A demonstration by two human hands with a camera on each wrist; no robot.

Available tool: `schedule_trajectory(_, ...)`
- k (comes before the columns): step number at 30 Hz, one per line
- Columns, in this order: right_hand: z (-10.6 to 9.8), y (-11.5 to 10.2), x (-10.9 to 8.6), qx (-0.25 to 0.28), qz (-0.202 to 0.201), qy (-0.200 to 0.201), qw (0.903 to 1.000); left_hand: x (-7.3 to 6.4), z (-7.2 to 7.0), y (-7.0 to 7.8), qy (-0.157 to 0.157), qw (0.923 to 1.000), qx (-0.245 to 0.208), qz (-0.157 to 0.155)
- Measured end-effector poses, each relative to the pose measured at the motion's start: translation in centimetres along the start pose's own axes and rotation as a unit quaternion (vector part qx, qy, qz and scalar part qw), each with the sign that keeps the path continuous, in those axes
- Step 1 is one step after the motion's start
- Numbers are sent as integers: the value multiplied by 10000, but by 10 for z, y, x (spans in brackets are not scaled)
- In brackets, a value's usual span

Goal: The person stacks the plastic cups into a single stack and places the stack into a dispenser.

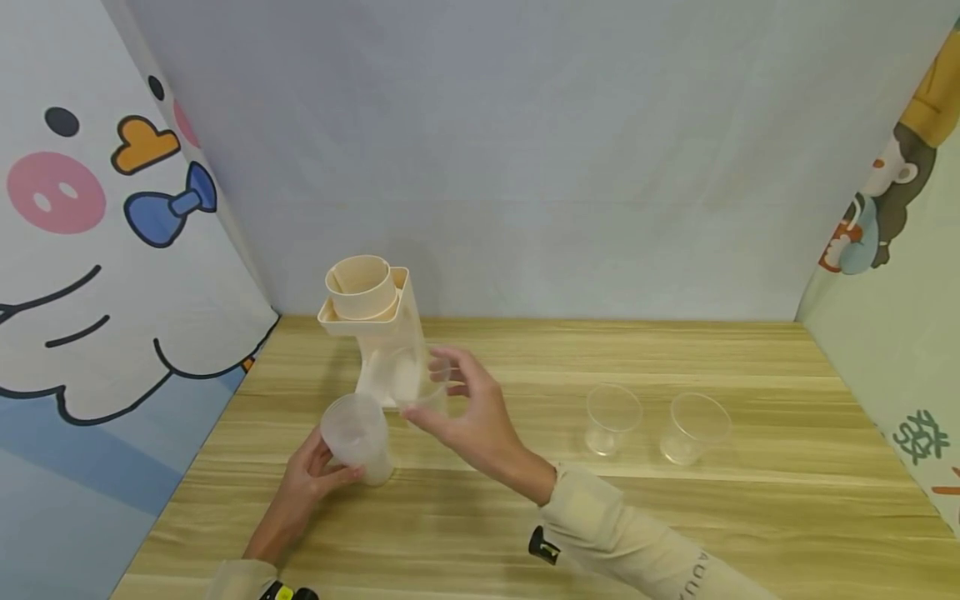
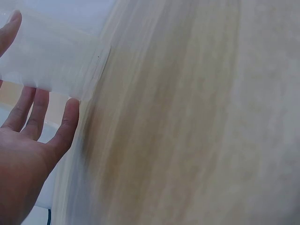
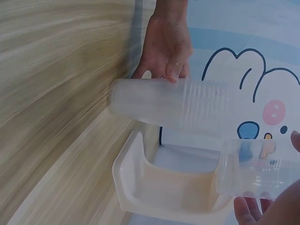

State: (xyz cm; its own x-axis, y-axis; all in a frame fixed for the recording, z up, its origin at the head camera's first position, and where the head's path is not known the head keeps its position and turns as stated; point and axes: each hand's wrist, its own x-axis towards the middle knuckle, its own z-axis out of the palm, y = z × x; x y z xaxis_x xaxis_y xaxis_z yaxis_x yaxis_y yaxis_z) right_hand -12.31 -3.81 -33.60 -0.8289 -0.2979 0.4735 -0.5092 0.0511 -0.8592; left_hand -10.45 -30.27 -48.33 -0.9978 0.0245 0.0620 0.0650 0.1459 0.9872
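Note:
A stack of translucent plastic cups (image 1: pixel 356 429) stands on the table at the front left, its ribbed run of nested rims showing in the right wrist view. My left hand (image 1: pixel 303 483) grips this stack from its left side, thumb in front and fingers behind. Just right of it, my right hand (image 1: pixel 480 417) holds a single clear plastic cup (image 3: pixel 248 166) between thumb and fingers, raised off the table. In the head view that cup overlaps the stem of a cream cup dispenser (image 1: pixel 363 292), which has a round tube on top.
Two clear plastic cups stand on the wooden table to the right, one (image 1: pixel 611 417) beside the other (image 1: pixel 693 429). A pale curtain (image 1: pixel 525 167) closes off the back of the table, with cartoon-printed cloths at both sides.

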Motion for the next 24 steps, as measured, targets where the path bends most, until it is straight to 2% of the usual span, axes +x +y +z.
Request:
schedule_trajectory(14, 10, 0, 6, 21, -88, -210, 9997, -1, 0, 0, 2, 10000, 6, 40)
schedule_trajectory(21, 21, 29, 12, 27, -279, -304, 9991, -2, -1, -1, -39, 10000, 25, 65)
schedule_trajectory(24, 24, 33, 15, 14, -311, -340, 9989, -2, -1, -2, -64, 9998, -13, 162)
